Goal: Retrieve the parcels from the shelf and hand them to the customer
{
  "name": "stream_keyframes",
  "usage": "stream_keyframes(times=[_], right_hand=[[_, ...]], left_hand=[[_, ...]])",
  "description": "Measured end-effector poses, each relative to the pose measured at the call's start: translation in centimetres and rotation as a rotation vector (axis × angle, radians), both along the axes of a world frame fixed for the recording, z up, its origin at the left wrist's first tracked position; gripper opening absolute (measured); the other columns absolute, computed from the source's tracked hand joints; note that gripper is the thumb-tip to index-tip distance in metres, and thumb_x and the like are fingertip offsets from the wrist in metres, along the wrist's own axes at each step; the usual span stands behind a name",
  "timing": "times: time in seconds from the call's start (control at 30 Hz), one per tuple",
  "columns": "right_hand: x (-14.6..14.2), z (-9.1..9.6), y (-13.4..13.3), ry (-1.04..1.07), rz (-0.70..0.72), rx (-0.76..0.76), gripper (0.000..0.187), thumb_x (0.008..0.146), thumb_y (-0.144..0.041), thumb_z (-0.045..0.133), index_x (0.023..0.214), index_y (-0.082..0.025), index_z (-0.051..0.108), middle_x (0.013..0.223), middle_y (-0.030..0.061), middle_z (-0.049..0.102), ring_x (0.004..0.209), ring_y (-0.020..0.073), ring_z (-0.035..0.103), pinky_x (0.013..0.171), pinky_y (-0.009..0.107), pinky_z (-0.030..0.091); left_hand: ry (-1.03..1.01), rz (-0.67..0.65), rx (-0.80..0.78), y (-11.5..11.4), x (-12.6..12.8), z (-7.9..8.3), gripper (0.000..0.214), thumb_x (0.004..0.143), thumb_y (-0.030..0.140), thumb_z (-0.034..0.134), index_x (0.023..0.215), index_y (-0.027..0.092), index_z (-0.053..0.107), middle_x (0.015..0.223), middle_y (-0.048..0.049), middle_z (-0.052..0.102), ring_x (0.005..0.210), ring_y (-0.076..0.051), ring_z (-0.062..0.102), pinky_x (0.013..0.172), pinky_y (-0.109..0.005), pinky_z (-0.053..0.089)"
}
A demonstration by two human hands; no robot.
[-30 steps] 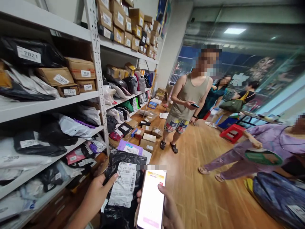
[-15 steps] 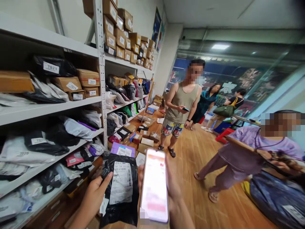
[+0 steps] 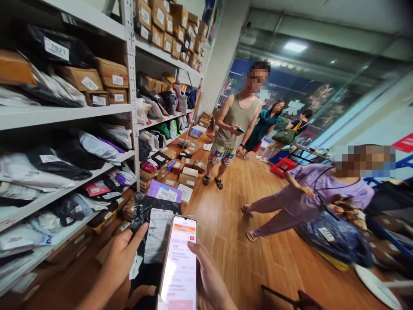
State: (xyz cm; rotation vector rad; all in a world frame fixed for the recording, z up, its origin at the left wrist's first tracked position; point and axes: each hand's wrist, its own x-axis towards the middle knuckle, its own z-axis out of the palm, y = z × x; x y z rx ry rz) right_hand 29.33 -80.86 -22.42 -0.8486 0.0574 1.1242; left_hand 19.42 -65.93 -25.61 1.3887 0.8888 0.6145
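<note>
My left hand (image 3: 129, 247) is closed on the edge of a black plastic parcel (image 3: 139, 211), its thumb lying on top. A white printed label (image 3: 157, 234) covers much of the parcel's front. In my right hand (image 3: 209, 277) is a smartphone (image 3: 179, 271) with a lit screen, the thumb resting over the screen's upper right edge. The phone overlaps the parcel's lower right part and hides it. Just beyond the parcel lies a purple package (image 3: 164, 190) with a white label.
White metal shelves (image 3: 109, 114) full of labelled bags and boxes run along the left. Cartons (image 3: 189, 175) lie on the wooden floor (image 3: 222, 241). A person in a tank top (image 3: 240, 114) stands ahead; another in purple (image 3: 338, 187) is at right, beside a dark blue sack (image 3: 342, 237).
My view has turned and shifted. The phone has moved left, covering more of the parcel, and my right thumb is now over the screen. The person in purple has changed pose, with one hand lowered.
</note>
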Motion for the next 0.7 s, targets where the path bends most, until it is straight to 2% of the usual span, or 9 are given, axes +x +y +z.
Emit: stream_keyframes(times=[0.13,0.27,0.4,0.5,0.6,0.7], right_hand=[[0.0,-0.4,-0.8,-0.103,-0.008,-0.074,0.031,0.059,-0.032,0.074,0.082,-0.015,0.061,0.071,0.0052,0.071,0.063,0.0166,0.063,0.066,0.030,0.046],[1.6,-0.6,-1.9,-0.132,0.011,-0.116,0.038,0.057,-0.034,0.076,0.086,-0.015,0.061,0.068,0.0033,0.070,0.058,0.0147,0.061,0.063,0.028,0.045],[4.4,-0.5,-4.2,0.009,0.086,0.005,0.044,0.061,-0.040,0.072,0.092,-0.011,0.060,0.078,0.0072,0.071,0.070,0.0181,0.064,0.071,0.032,0.048],[6.7,-0.3,-6.5,0.016,0.151,0.151,0.042,0.066,-0.031,0.068,0.100,-0.009,0.057,0.093,0.0123,0.070,0.082,0.0209,0.065,0.078,0.034,0.048],[8.9,0.0,-8.6,-0.050,0.180,0.239,0.054,0.067,-0.025,0.065,0.116,-0.013,0.047,0.104,0.0152,0.068,0.090,0.0237,0.065,0.079,0.035,0.048],[10.8,0.2,-9.9,-0.079,0.229,0.214,0.073,0.070,-0.028,0.062,0.131,-0.013,0.025,0.105,0.0185,0.067,0.088,0.0235,0.066,0.077,0.035,0.048]], left_hand=[[0.020,-0.006,-0.003,-1.5,-0.2,-0.2,0.056,0.062,0.066,0.061,0.087,0.016,0.067,0.087,-0.0062,0.071,0.094,-0.027,0.061,0.089,-0.031,0.046],[0.004,0.031,-0.070,-3.3,0.9,0.1,0.059,0.053,0.068,0.065,0.082,0.017,0.068,0.086,-0.0065,0.072,0.094,-0.028,0.063,0.082,-0.028,0.050],[0.008,0.107,-0.156,-5.3,3.2,0.4,0.066,0.045,0.071,0.068,0.082,0.017,0.067,0.085,-0.0068,0.073,0.095,-0.029,0.063,0.080,-0.028,0.051],[-0.020,0.154,-0.214,-6.8,5.3,0.4,0.068,0.041,0.072,0.069,0.083,0.019,0.066,0.087,-0.0050,0.073,0.096,-0.026,0.063,0.086,-0.025,0.049],[-0.052,0.176,-0.255,-8.5,7.2,0.7,0.060,0.046,0.067,0.071,0.083,0.020,0.066,0.089,-0.0033,0.073,0.094,-0.024,0.063,0.083,-0.024,0.050],[-0.054,0.213,-0.343,-10.2,8.7,1.6,0.034,0.063,0.048,0.068,0.084,0.021,0.066,0.086,-0.0029,0.073,0.086,-0.023,0.066,0.075,-0.026,0.054]])
